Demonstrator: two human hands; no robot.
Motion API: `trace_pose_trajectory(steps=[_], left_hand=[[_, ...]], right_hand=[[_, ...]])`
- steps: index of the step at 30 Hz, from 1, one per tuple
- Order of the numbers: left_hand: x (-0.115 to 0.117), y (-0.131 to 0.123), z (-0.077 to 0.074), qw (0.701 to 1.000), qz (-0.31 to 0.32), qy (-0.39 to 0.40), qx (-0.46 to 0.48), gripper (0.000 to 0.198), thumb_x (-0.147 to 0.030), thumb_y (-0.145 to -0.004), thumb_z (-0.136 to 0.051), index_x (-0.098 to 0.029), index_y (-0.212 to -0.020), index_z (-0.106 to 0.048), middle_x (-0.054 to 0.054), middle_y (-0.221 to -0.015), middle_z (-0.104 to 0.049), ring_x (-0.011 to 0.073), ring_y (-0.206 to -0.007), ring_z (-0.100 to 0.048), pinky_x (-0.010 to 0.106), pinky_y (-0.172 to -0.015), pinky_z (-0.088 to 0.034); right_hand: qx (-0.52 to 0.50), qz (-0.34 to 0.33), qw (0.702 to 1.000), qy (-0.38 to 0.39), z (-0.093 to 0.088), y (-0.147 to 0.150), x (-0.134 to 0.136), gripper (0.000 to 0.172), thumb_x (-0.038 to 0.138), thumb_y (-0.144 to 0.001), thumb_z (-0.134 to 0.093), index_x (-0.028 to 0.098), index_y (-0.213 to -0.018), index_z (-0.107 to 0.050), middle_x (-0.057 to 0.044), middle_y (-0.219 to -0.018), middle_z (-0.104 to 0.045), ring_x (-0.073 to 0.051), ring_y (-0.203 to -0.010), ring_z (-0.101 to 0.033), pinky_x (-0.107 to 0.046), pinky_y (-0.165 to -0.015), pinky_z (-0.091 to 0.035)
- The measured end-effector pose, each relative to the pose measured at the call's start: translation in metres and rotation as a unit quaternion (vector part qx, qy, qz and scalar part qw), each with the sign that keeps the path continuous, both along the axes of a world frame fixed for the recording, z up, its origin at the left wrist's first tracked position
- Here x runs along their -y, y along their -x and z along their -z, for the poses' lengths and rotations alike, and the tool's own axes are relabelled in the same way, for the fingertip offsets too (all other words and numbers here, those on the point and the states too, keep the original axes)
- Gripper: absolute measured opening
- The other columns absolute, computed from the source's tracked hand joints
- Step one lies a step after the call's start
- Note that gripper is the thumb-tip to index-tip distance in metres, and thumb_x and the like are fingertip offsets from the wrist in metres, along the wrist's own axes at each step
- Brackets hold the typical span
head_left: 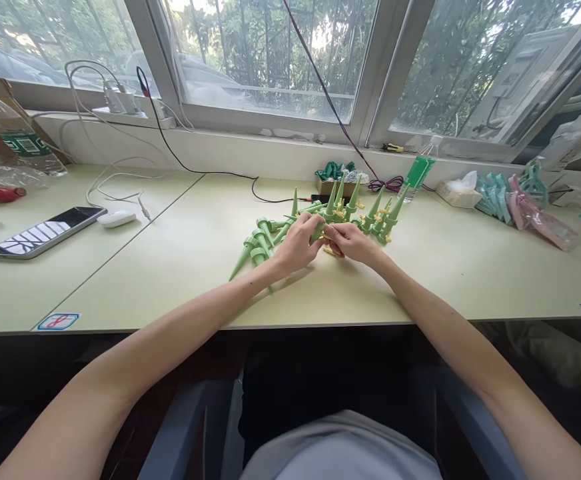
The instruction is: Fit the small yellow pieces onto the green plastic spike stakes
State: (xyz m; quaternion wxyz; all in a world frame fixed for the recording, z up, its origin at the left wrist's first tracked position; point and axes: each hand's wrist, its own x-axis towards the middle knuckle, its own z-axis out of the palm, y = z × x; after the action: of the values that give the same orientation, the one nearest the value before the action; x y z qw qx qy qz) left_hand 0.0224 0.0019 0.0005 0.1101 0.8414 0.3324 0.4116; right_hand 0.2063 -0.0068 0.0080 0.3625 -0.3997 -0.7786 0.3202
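Observation:
My left hand is closed around a green plant watering spike, only part of which shows between the fingers. My right hand meets it from the right, fingers pinched against the spike's end; whatever small piece they grip is hidden. Left of my hands, several green spikes without visible yellow parts lie in a loose pile. Behind and to the right, more green spikes stand point up, with small yellow valves on them. A yellow piece lies on the table under my right hand.
Behind the spikes sits a small cardboard box with green wrapping, near a green-labelled bottle. Tissues and clothes hangers are at right. A phone, white earbud-like case and cables lie left on the table.

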Motion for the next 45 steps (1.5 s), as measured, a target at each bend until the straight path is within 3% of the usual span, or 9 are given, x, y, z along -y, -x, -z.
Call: trace_pose_trajectory(steps=[5, 15, 27, 32, 45], left_hand=[[-0.002, 0.001, -0.001, 1.000, 0.006, 0.006, 0.015, 0.022, -0.018, -0.086, -0.069, -0.020, -0.106, -0.060, 0.006, -0.106, -0.060, 0.0084, -0.059, -0.051, 0.030, -0.064, -0.051], [-0.004, 0.001, 0.001, 0.997, 0.032, -0.020, 0.062, 0.023, -0.021, -0.085, -0.072, -0.020, -0.106, -0.064, 0.003, -0.106, -0.063, 0.0047, -0.057, -0.052, 0.024, -0.061, -0.050], [0.002, 0.000, -0.004, 0.998, -0.010, -0.051, 0.034, 0.026, -0.020, -0.079, -0.070, -0.021, -0.104, -0.062, 0.003, -0.097, -0.060, 0.0117, -0.072, -0.054, 0.026, -0.067, -0.047], [0.005, 0.000, -0.006, 0.998, -0.025, -0.039, 0.036, 0.027, -0.024, -0.077, -0.074, -0.020, -0.101, -0.062, 0.003, -0.096, -0.061, 0.0102, -0.066, -0.051, 0.025, -0.063, -0.044], [0.007, -0.003, -0.006, 0.998, -0.040, -0.038, 0.040, 0.026, -0.024, -0.077, -0.071, -0.019, -0.094, -0.052, 0.003, -0.097, -0.058, 0.0100, -0.065, -0.046, 0.025, -0.059, -0.039]], right_hand=[[-0.022, -0.012, 1.000, 0.011, 0.000, 0.000, 0.001, 0.060, 0.069, -0.095, -0.046, 0.019, -0.061, -0.044, 0.004, -0.051, -0.045, -0.008, -0.042, -0.045, -0.024, -0.047, -0.035], [-0.066, -0.024, 0.997, 0.030, -0.003, 0.000, 0.001, 0.059, 0.070, -0.093, -0.049, 0.019, -0.062, -0.047, 0.004, -0.049, -0.044, -0.007, -0.039, -0.044, -0.024, -0.044, -0.038], [-0.062, -0.018, 0.998, 0.015, -0.005, 0.003, 0.005, 0.061, 0.071, -0.093, -0.047, 0.020, -0.060, -0.043, 0.004, -0.051, -0.043, -0.008, -0.043, -0.044, -0.024, -0.046, -0.038], [-0.062, -0.032, 0.998, 0.005, -0.007, 0.004, 0.006, 0.061, 0.069, -0.093, -0.049, 0.019, -0.058, -0.042, 0.003, -0.052, -0.043, -0.009, -0.044, -0.045, -0.025, -0.048, -0.036], [-0.070, -0.054, 0.996, 0.022, -0.006, 0.005, 0.006, 0.056, 0.066, -0.092, -0.054, 0.016, -0.068, -0.060, 0.004, -0.052, -0.045, -0.008, -0.044, -0.044, -0.024, -0.047, -0.034]])
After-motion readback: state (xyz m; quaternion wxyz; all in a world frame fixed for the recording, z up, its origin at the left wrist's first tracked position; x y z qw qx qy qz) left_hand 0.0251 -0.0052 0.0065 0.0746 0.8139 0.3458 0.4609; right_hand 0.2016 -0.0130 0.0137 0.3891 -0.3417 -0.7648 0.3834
